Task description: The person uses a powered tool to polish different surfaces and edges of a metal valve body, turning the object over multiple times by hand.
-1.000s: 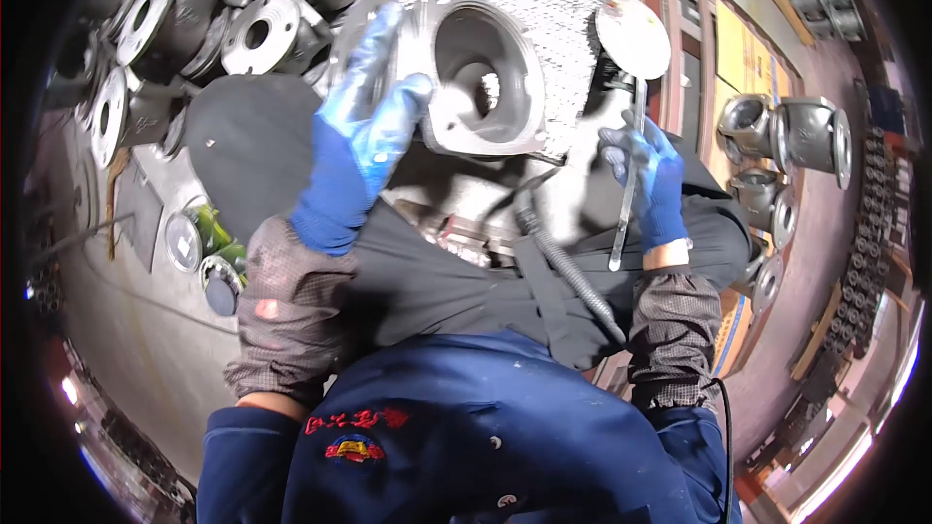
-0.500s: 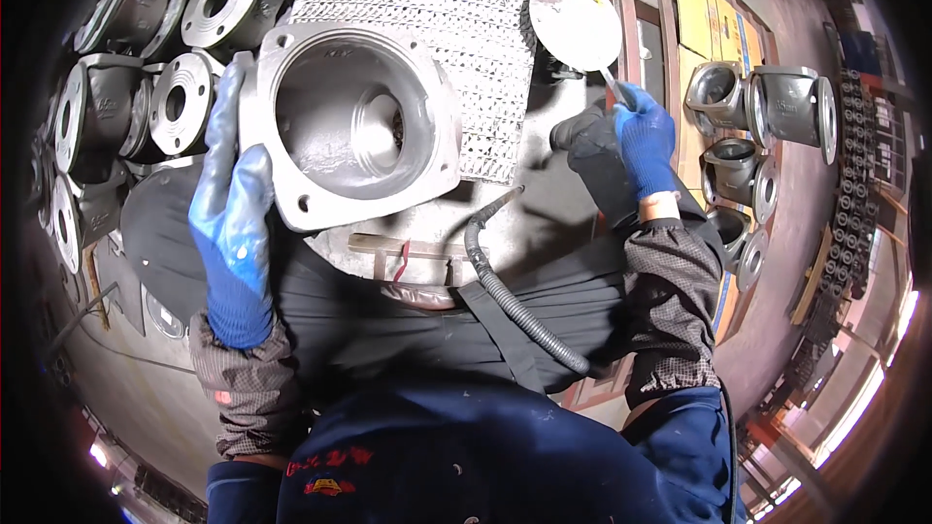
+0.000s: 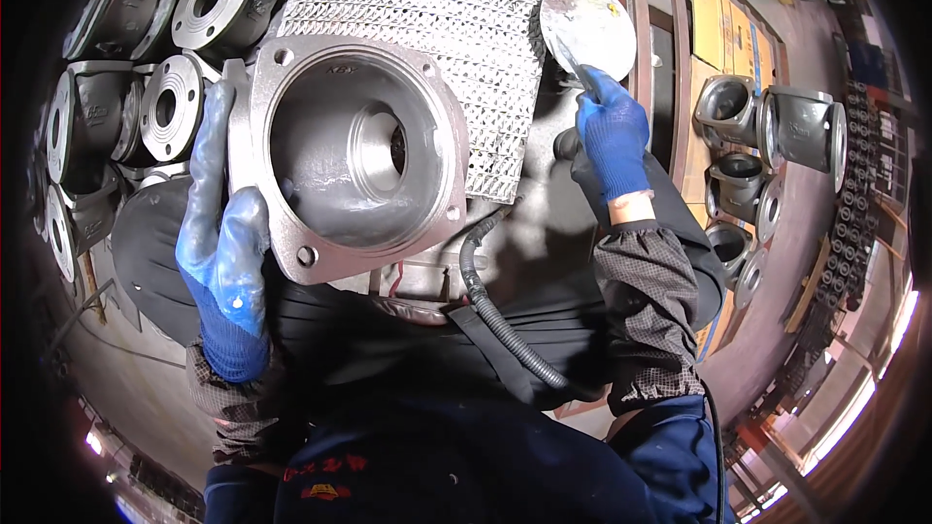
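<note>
My left hand (image 3: 228,243), in a blue coated glove, grips the left flange of a grey cast-metal valve body (image 3: 451,160). Its fingers lie along the flange's outer side, with the thumb nearer me. The square flange and wide round opening face up at me, and a smaller bore shows inside. My right hand (image 3: 616,131), also gloved, is closed around a thin, flat, putty-knife-like tool (image 3: 575,66). The tool's far end lies over a round whitish plate (image 3: 607,39) with yellow and reddish-brown dabs. Fingers hide the tool's grip.
Under the valve body lies a perforated metal sheet (image 3: 505,116). Several similar castings (image 3: 170,107) are stacked at left; more castings (image 3: 738,180) stand at right by cardboard (image 3: 707,24). A ribbed hose (image 3: 505,340) crosses near my lap.
The valve body has tilted and come nearer me, showing more of its inner bore. My right hand has moved left, bringing the tool over the round plate.
</note>
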### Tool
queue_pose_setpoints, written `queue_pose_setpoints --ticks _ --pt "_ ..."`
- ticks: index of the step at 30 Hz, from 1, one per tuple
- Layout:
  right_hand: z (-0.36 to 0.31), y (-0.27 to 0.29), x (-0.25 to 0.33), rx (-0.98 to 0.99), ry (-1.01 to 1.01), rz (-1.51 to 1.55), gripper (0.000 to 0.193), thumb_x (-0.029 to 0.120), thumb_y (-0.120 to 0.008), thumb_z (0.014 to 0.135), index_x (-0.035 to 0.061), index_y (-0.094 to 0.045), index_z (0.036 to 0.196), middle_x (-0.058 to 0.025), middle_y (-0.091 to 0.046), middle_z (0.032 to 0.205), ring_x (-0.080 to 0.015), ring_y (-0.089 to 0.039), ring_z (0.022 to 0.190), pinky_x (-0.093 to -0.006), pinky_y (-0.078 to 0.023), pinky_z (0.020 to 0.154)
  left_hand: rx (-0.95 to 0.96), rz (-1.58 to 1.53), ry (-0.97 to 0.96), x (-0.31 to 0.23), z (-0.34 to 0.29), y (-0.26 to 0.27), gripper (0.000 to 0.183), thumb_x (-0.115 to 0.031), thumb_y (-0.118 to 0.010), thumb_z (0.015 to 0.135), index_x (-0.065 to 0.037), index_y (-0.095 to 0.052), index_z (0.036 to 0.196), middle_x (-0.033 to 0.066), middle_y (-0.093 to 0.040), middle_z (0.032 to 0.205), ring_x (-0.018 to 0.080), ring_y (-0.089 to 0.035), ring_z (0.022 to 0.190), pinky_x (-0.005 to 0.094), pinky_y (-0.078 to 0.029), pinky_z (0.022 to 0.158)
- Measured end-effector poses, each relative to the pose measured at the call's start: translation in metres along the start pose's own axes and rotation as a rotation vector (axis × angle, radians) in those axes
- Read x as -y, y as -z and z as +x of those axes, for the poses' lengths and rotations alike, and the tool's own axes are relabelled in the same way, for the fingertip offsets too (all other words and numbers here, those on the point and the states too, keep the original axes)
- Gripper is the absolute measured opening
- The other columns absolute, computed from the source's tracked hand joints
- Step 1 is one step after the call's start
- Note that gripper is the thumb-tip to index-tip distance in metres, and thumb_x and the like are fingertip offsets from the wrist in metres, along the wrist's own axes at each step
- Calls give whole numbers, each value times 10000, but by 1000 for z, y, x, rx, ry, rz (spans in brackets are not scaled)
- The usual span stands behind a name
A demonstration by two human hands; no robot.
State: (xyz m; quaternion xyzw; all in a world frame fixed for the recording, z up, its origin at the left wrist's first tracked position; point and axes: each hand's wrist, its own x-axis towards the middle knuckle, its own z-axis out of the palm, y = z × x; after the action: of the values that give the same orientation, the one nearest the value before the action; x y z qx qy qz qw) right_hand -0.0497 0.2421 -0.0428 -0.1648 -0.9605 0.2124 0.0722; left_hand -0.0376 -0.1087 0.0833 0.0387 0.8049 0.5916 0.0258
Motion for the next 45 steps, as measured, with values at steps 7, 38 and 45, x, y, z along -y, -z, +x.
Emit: queue_pose_setpoints --ticks 7,38,45 --pt "8 0 18 -10 46 -152 273 114 -560 823 146 -679 1067 -165 -671 961 -342 -654 835 -409 -529 740 -8 -12 29 1 -3 3 626 -393 -362 985 59 -301 1414 172 -284 1496 263 -379 1323 396 -342 1081" --pt "26 18 46 337 -281 598 385 50 -554 849 60 -591 1232 -75 -692 801 -93 -589 584 -228 -454 519 38 119 -550 17 11 13 448 -142 -489 908 102 -452 1282 249 -449 1369 351 -435 1278 412 -334 1068" --pt "-9 121 121 483 402 291 378 -79 -491 851 66 -653 1160 -73 -659 826 -102 -563 623 -228 -476 602 114 116 -531 38 8 13 515 -135 -526 893 96 -404 1337 239 -407 1409 326 -367 1336 401 -281 1101"
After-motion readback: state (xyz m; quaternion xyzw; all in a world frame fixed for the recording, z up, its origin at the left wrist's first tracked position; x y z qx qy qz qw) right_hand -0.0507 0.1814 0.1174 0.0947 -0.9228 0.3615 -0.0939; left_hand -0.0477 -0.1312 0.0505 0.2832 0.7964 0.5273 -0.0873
